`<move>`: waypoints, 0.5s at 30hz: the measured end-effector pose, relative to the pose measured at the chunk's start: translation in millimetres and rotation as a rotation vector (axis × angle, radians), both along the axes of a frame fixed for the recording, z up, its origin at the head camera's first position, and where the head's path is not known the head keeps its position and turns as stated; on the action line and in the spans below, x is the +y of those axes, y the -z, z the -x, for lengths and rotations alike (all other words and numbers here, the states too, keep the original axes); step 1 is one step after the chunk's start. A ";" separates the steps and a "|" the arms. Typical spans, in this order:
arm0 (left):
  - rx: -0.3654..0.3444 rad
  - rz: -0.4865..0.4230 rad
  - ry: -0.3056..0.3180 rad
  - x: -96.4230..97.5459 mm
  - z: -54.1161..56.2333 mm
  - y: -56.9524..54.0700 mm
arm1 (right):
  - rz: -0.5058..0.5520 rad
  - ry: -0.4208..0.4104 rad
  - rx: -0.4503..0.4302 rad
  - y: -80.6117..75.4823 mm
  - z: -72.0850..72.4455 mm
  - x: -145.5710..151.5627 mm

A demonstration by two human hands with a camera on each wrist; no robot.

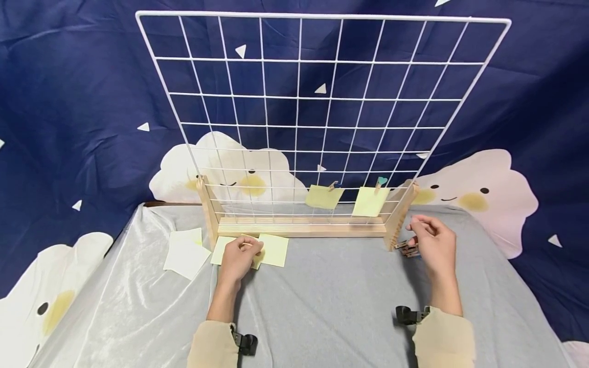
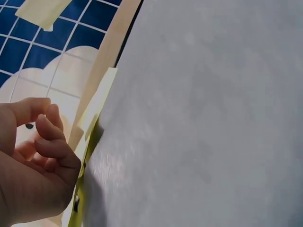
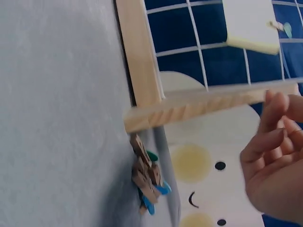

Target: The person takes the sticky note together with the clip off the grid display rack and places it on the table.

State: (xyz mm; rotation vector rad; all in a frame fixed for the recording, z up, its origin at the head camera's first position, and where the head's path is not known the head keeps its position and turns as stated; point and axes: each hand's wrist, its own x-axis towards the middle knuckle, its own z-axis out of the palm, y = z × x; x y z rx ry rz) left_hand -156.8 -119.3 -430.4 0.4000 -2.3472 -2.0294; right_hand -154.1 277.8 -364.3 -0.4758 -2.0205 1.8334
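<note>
In the head view my left hand (image 1: 238,258) hovers over pale yellow paper notes (image 1: 274,250) lying before the stand's wooden base (image 1: 301,230). Its fingers bend loosely, and the left wrist view shows nothing held between them. My right hand (image 1: 436,248) hangs beside the stand's right foot, close to a small heap of wooden clothespins (image 1: 407,249). Loosely bent as well, its fingers (image 3: 265,146) hold nothing visible. Two notes hang low on the white wire grid (image 1: 322,16): one (image 1: 323,197) under a dark-topped clothespin (image 1: 334,186), the other (image 1: 369,202) under one with a green heart (image 1: 381,181).
White and yellow papers (image 1: 184,253) lie left of the stand on the grey cloth (image 1: 331,301). Wooden feet (image 1: 398,220) support the grid at both ends. Behind it hangs a dark blue curtain (image 1: 83,76) with cloud faces.
</note>
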 end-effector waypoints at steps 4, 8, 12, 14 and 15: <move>0.014 -0.076 0.014 5.7 1.3 -2.6 | -0.002 -0.024 0.106 -1.7 5.0 -11.2; 0.035 -0.101 0.026 11.0 3.5 -4.4 | -0.017 -0.059 0.153 -6.0 9.0 -19.6; 0.035 -0.132 0.031 15.8 6.2 -6.4 | -0.063 -0.104 0.176 -10.4 11.4 -27.7; 0.037 -0.163 0.031 18.6 7.3 -8.1 | -0.081 -0.128 0.202 -12.6 12.5 -32.7; 0.041 -0.178 0.027 20.0 7.9 -8.8 | -0.083 -0.141 0.225 -13.8 13.0 -35.5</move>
